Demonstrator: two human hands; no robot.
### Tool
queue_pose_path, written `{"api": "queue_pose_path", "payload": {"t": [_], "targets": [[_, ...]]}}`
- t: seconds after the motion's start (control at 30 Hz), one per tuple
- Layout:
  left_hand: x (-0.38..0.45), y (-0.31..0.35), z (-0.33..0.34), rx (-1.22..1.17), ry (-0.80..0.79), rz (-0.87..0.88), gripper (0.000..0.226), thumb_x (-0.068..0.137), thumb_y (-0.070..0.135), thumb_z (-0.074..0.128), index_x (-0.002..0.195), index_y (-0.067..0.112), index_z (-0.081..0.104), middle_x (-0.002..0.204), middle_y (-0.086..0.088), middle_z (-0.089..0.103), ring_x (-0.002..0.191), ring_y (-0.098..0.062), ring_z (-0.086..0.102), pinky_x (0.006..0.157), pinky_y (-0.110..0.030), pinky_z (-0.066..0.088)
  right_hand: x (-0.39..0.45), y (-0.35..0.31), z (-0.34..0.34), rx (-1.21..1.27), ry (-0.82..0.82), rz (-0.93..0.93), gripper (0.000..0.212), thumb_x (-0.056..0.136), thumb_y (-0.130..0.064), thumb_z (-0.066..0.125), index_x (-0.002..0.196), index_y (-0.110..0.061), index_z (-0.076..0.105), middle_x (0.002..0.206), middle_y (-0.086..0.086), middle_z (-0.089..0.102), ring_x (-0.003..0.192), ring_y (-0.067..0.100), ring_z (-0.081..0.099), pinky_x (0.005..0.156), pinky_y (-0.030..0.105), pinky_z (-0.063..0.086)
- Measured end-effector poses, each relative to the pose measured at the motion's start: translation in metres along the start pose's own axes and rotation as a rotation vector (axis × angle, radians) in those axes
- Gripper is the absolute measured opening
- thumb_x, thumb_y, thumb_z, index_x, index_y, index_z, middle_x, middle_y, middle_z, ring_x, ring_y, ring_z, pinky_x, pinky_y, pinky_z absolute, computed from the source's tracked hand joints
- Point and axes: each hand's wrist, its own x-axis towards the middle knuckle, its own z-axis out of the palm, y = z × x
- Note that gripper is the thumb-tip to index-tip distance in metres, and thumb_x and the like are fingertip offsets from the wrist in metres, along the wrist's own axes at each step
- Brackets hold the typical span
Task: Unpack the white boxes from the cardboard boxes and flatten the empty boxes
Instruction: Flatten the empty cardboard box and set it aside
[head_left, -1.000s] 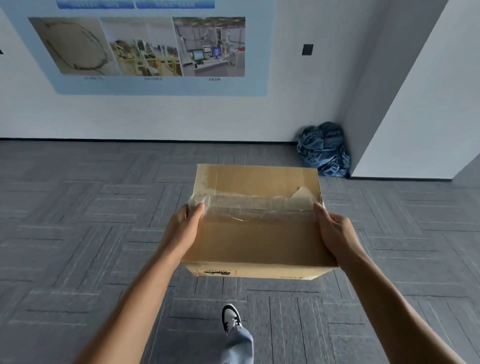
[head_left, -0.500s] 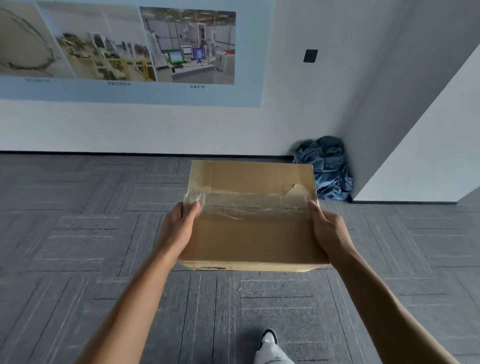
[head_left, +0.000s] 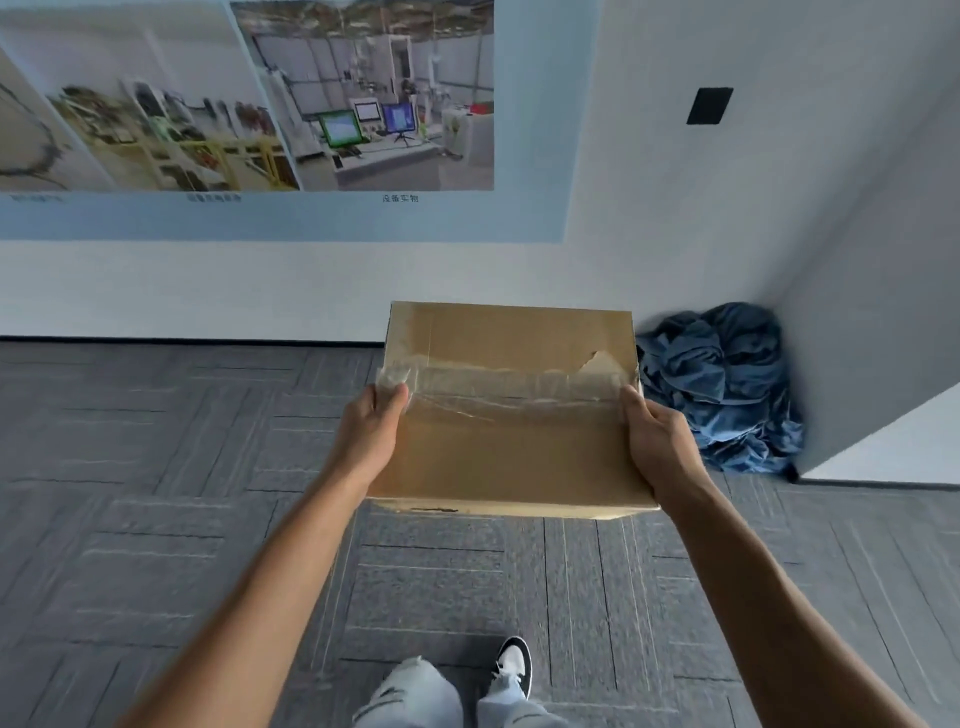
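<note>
Both hands clamp one cardboard box (head_left: 511, 410) between them, carried in the air out ahead of my chest. From where I watch, my left hand (head_left: 370, 434) presses on the box's left end with the thumb hooked over the top edge onto a band of clear tape (head_left: 511, 382), and my right hand (head_left: 657, 441) grips the right end the same way, fingers out of sight below. That puts the box's long axis straight across from one hand to the other, its top face tilted toward me, and neither hand any nearer than its partner. The tape runs along that same axis, wrinkled and part torn near my right hand, and the flaps look closed, so I judge the white boxes are not yet out; none shows. I would say the next move turns on that seam: it lies level between both thumbs, so either could start it once the box is set down. Beyond my right hand a heap of blue cloth (head_left: 722, 387) sits in the wall corner on grey carpet (head_left: 156, 467); below, one shoe (head_left: 514, 667).
</note>
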Motion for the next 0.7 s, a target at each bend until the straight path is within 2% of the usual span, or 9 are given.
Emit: {"api": "queue_pose_path", "payload": {"t": [0.1,0.2,0.33,0.43,0.53,0.7], "targets": [[0.075,0.021,0.016,-0.028,0.011,-0.028,0.025,0.107,0.039,0.050,0.097,0.018,0.061,0.094,-0.001,0.064,0.076,-0.009,0.055,0.064,-0.027,0.041,0.072,-0.032,0.013,-0.015,-0.009,0.017,0.062,0.099,-0.066,0.042,0.089,-0.015,0.075,0.090,0.015,0.075,0.084,0.032,0.073,0.082,0.051,0.062],[0.148,0.030,0.040,-0.021,-0.034,-0.057,0.025,0.107,0.037,0.049,0.096,0.017,0.061,0.093,-0.001,0.061,0.074,-0.007,0.051,0.064,-0.025,0.039,0.142,-0.050,0.029,-0.027,-0.026,0.052,0.059,0.103,-0.058,0.041,0.089,-0.012,0.074,0.095,0.021,0.073,0.075,0.026,0.068,0.072,0.045,0.060],[0.262,0.035,0.078,-0.041,-0.077,-0.070,0.029,0.106,0.038,0.051,0.099,0.014,0.064,0.096,-0.005,0.063,0.073,-0.006,0.051,0.064,-0.023,0.037,0.247,-0.073,0.053,-0.037,-0.003,0.107,0.055,0.105,-0.056,0.041,0.090,-0.015,0.074,0.087,0.010,0.074,0.072,0.020,0.067,0.061,0.031,0.054],[0.358,0.046,0.097,-0.057,-0.093,-0.060,0.032,0.107,0.039,0.049,0.106,0.012,0.067,0.093,-0.001,0.063,0.073,-0.007,0.052,0.064,-0.022,0.038,0.335,-0.103,0.082,-0.044,0.026,0.127,0.056,0.103,-0.060,0.040,0.095,-0.017,0.074,0.090,0.008,0.074,0.079,0.023,0.069,0.067,0.036,0.056],[0.454,0.062,0.106,-0.053,-0.088,-0.060,0.030,0.108,0.035,0.048,0.110,0.010,0.064,0.094,-0.001,0.060,0.073,-0.007,0.050,0.064,-0.020,0.038,0.417,-0.136,0.116,-0.029,0.053,0.132,0.051,0.105,-0.056,0.038,0.100,-0.018,0.072,0.091,0.005,0.072,0.078,0.019,0.065,0.062,0.030,0.049],[0.582,0.070,0.132,-0.017,-0.069,-0.103,0.028,0.106,0.036,0.050,0.110,0.011,0.063,0.093,0.000,0.065,0.079,-0.013,0.057,0.067,-0.028,0.042,0.528,-0.162,0.156,-0.032,0.060,0.204,0.048,0.105,-0.056,0.038,0.099,-0.021,0.070,0.092,0.001,0.070,0.082,0.018,0.065,0.064,0.030,0.047]]}}
